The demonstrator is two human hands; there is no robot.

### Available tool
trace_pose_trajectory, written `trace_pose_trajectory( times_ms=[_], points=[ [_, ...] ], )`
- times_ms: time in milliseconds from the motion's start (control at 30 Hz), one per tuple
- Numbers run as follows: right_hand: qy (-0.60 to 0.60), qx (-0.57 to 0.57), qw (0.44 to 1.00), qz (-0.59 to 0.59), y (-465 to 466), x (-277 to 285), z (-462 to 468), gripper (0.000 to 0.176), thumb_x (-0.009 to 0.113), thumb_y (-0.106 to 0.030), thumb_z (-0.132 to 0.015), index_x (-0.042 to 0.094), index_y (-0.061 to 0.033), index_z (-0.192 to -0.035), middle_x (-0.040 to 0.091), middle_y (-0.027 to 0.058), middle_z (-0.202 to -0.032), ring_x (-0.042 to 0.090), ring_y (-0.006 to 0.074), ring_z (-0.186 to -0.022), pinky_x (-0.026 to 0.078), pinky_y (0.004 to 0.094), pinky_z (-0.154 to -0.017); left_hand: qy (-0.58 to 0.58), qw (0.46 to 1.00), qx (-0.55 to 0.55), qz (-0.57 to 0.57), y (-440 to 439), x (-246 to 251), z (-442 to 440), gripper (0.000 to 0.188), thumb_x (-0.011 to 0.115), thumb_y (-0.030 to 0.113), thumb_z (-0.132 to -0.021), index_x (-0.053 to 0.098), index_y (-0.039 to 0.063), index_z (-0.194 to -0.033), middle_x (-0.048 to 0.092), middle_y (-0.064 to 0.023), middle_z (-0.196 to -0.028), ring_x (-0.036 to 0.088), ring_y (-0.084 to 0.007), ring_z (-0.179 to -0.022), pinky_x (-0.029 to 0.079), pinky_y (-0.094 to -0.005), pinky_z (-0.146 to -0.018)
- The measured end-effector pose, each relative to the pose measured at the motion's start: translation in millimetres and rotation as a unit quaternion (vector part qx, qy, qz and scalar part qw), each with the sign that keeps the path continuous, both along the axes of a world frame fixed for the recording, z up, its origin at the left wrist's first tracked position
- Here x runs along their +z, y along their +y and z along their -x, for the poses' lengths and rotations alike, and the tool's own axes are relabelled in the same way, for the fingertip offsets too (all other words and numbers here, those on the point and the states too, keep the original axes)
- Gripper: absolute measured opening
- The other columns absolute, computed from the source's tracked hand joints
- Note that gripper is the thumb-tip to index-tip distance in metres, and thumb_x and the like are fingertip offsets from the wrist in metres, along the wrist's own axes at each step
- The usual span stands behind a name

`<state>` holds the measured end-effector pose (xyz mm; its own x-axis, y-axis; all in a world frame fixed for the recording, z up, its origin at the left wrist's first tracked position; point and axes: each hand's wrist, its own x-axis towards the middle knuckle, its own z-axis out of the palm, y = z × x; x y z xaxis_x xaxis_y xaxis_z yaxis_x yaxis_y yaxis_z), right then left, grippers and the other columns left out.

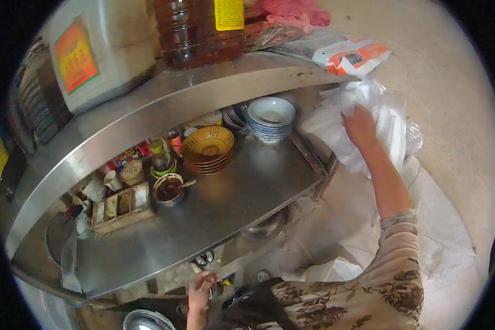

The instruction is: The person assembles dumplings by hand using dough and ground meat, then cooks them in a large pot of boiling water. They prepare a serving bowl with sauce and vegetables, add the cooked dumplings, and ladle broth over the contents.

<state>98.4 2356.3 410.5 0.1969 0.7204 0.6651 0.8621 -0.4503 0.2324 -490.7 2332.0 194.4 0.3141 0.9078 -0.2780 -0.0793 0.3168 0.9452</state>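
My right hand [358,123] reaches up at the right against a bundle of clear plastic bags [346,144] hanging beside the upper shelf; whether its fingers grip a bag cannot be told. My left hand [205,284] is low, below the front edge of the steel counter [231,206], with its fingers bent around a small thing that is too blurred to name. On the counter stand a stack of blue-and-white bowls [271,119], a stack of yellow bowls [208,148] and a tub of dark sauce [169,189] with a spoon in it.
A divided seasoning box [123,206] stands at the counter's left. The upper steel shelf [181,95] carries a large white jug [107,49], a bottle of brown liquid [202,37] and a printed plastic packet [354,53]. A metal lid [146,321] lies at bottom left. White sacking [441,235] is at right.
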Motion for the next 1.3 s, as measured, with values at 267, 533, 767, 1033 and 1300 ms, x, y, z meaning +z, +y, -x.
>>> trace_pose_trajectory(
  times_ms=[267, 533, 767, 1033, 1300],
  points=[
    [0.433, 0.351, 0.818, 0.144, -10.5, -47.5, 181.6, 0.022, 0.065, -0.026, -0.083, 0.064, -0.0057, -0.09, 0.064, 0.0126, -0.088, 0.062, 0.029, -0.078, 0.05, 0.0387, -0.069, -0.216, 0.953, -0.212, -0.025, 41.3, 74.3, -120.0, 0.054, 0.06, 0.03, -0.089, 0.045, 0.0, -0.131, 0.058, -0.0149, -0.119, 0.053, -0.0258, -0.115, 0.037, -0.0414, -0.101],
    [0.661, 0.436, 0.505, 0.342, -37.4, -115.0, 285.5, 0.027, 0.066, -0.019, -0.086, 0.061, -0.0005, -0.105, 0.068, 0.0113, -0.091, 0.066, 0.0205, -0.079, 0.052, 0.0334, -0.068, -0.31, 0.937, 0.074, 0.142, 56.1, 96.0, -113.5, 0.029, 0.047, 0.031, -0.097, 0.055, 0.003, -0.101, 0.059, -0.01, -0.088, 0.06, -0.023, -0.086, 0.051, -0.0351, -0.073],
    [0.755, 0.413, 0.461, 0.215, -5.0, -125.7, 282.6, 0.032, 0.064, -0.019, -0.089, 0.06, 0.0005, -0.114, 0.064, 0.006, -0.105, 0.057, 0.011, -0.096, 0.047, 0.0275, -0.083, -0.446, 0.883, -0.026, 0.142, 54.5, 103.8, -54.6, 0.04, 0.049, 0.035, -0.095, 0.049, 0.004, -0.12, 0.054, -0.0145, -0.118, 0.052, -0.0308, -0.111, 0.042, -0.0442, -0.094],
    [0.889, 0.339, 0.175, 0.253, 0.9, -139.4, 294.1, 0.032, 0.053, -0.021, -0.095, 0.06, 0.0025, -0.116, 0.065, 0.009, -0.107, 0.06, 0.0159, -0.097, 0.046, 0.0289, -0.088, -0.471, 0.861, 0.008, 0.19, 40.7, 91.2, -52.9, 0.046, 0.046, 0.037, -0.095, 0.042, 0.005, -0.128, 0.038, -0.017, -0.137, 0.038, -0.0325, -0.126, 0.036, -0.0443, -0.099],
    [0.828, 0.365, 0.353, 0.237, -7.3, -141.3, 292.3, 0.033, 0.053, -0.027, -0.095, 0.064, -0.0003, -0.111, 0.068, 0.0048, -0.099, 0.06, 0.0106, -0.085, 0.046, 0.0233, -0.071, -0.37, 0.911, -0.011, 0.179, 36.0, 82.6, -52.0, 0.042, 0.043, 0.033, -0.097, 0.041, 0.005, -0.128, 0.045, -0.0187, -0.131, 0.044, -0.0343, -0.12, 0.036, -0.0445, -0.099]
  ],
)
